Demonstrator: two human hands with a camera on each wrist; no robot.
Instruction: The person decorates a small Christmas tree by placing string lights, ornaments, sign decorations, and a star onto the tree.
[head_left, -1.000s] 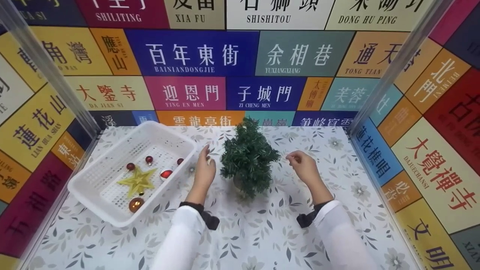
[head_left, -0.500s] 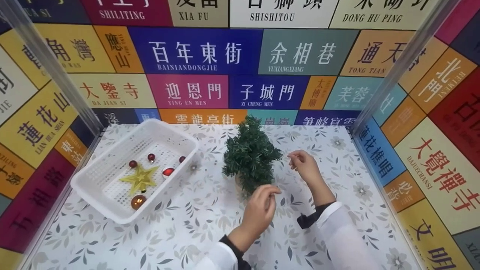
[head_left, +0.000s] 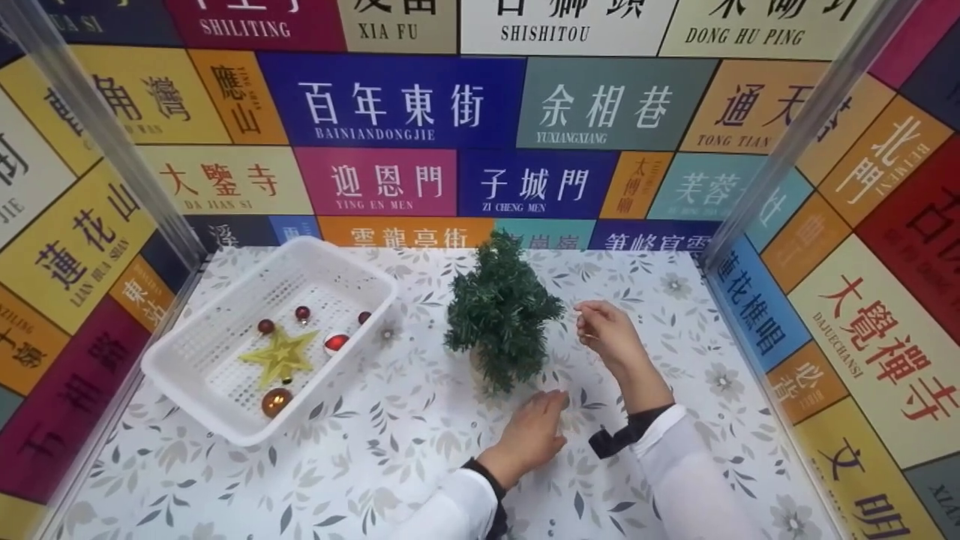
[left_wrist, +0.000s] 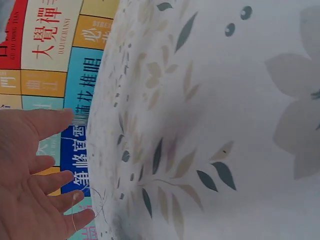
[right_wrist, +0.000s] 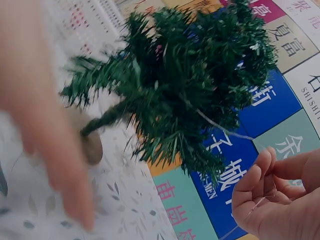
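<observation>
A small artificial Christmas tree (head_left: 502, 315) stands on a brown base (right_wrist: 90, 145) between the hands. At its right, my right hand (head_left: 611, 337) pinches a thin clear string (right_wrist: 225, 131) between thumb and fingertip. That string runs into the branches in the right wrist view, and a loose length hangs by the palm. My left hand (head_left: 529, 435) is low in front of the tree, near the tabletop, its fingers extended. In the left wrist view a thin loop of string (left_wrist: 73, 212) shows by its fingertips; whether it touches them I cannot tell.
On the left stands a white perforated basket (head_left: 191, 405). Inside lie a gold star (head_left: 277, 356), an amber ball (head_left: 277, 403) and several red baubles (head_left: 337, 343). Sign-printed walls (head_left: 405, 97) and clear corner posts (head_left: 772, 142) enclose the table's back and sides.
My left hand has moved from the tree's left side around its front to the lower right, and its fingers have straightened. My right hand keeps pinching beside the tree, nearly still.
</observation>
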